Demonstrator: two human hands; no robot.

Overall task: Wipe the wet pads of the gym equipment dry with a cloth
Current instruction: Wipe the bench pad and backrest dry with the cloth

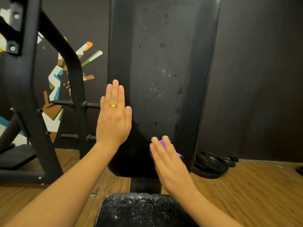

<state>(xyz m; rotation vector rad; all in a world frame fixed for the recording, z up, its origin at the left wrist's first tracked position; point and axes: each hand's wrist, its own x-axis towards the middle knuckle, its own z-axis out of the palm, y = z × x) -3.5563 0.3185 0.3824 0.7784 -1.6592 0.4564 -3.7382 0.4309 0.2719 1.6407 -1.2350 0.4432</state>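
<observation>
A tall black back pad [164,66] stands upright before me, with water drops and streaks on its upper and middle surface. My left hand [114,115] lies flat with straight fingers against the pad's left edge; a gold ring is on one finger. My right hand [170,163], blurred, presses a purple cloth [163,144] flat against the pad's lower part; only bits of cloth show past the fingers. Below, the black seat pad [141,210] is covered in fine droplets.
A black steel machine frame [68,76] with plate pegs stands to the left before a painted wall. Black weight plates [211,163] lie on the wooden floor [254,190] to the right of the bench, against a dark wall.
</observation>
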